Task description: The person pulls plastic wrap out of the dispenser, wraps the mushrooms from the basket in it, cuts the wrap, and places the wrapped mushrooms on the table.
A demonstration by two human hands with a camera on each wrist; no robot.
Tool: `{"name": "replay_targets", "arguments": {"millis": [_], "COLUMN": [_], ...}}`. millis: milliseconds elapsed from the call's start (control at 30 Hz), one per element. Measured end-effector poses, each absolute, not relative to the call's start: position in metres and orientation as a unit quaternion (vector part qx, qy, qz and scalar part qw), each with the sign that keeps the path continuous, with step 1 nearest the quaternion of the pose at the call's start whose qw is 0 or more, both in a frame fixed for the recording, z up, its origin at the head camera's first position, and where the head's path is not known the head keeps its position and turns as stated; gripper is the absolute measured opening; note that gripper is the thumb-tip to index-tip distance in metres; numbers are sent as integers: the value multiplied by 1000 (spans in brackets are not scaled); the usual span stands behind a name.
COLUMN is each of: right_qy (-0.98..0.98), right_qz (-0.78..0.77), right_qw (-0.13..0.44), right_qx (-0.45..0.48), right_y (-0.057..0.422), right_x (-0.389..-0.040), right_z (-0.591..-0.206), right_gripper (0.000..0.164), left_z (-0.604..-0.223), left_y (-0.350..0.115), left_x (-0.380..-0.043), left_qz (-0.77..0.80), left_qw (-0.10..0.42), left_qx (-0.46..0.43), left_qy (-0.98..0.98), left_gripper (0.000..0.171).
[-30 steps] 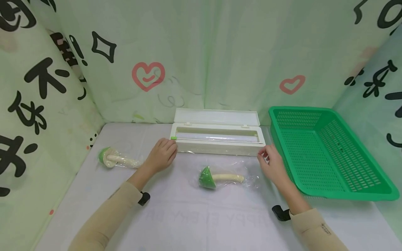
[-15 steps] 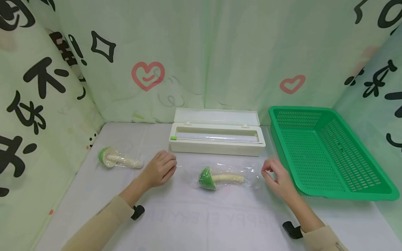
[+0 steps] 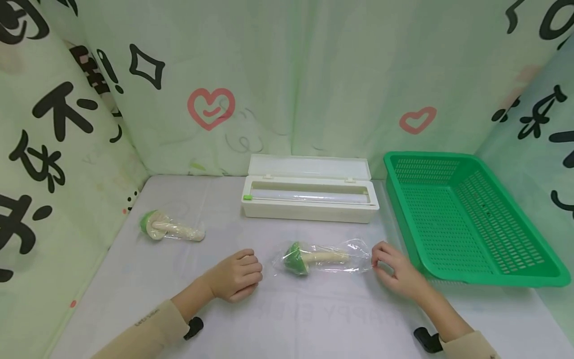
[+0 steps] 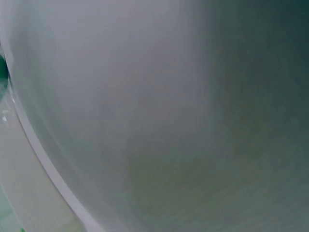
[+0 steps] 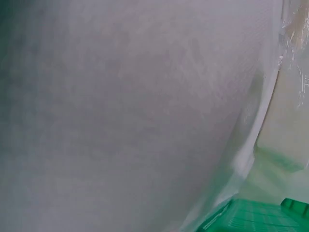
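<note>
A mushroom-shaped piece with a green cap and pale stem [image 3: 295, 258] lies on the table under clear, crinkled cling film [image 3: 356, 249]. At the film's right end my right hand [image 3: 396, 269] pinches its edge between thumb and fingers. My left hand [image 3: 237, 276] is curled at the film's left end, its fingertips turned from the head camera. Behind the film stands a white cling film dispenser [image 3: 309, 212], lid raised, with the roll [image 3: 309, 196] showing inside. A second film-wrapped mushroom-shaped piece [image 3: 172, 229] lies to the left.
A green perforated basket [image 3: 471, 234] stands on the right, beside my right hand. Printed pale green curtains [image 3: 341, 89] enclose the white-covered table [image 3: 291, 319] at the back and sides. Both wrist views show mostly blurred pale cloth.
Both hands have moved from the dispenser's front corners toward the body, drawing the cling film down over the middle mushroom-shaped piece. The dispenser and basket stayed put.
</note>
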State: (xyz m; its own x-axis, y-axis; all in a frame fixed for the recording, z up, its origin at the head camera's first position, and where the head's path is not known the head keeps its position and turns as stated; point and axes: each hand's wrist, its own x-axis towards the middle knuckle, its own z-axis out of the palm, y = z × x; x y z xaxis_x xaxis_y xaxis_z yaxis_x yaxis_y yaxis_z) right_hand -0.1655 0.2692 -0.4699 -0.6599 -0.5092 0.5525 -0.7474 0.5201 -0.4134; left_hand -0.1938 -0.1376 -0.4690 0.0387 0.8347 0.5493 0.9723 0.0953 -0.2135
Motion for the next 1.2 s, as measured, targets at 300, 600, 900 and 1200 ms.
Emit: {"name": "replay_targets", "arguments": {"millis": [300,600,900,1200], "right_qy": [-897,-921,-937,-944], "right_qz": [167,90,71,108], "right_qw": [139,102,64,-13], "right_qx": [386,365,337,310], "right_y": [264,260,255,252], "right_x": [-167,-169,-168,-168], "right_z": [-474,-477,-476,-447], "right_gripper": [18,15,11,16], "left_z": [-475,-488,-492,-485], "left_y": [-118,-100,-87,-100], "left_x": [-184,-181,-181,-187], "left_qz": [-1,127,111,18], "left_qw": [189,123,79,107], "left_qx": [-676,-590,-511,-512], "left_qy": [-712,-788,-849,-852], "left_gripper": [7,16,21,15]}}
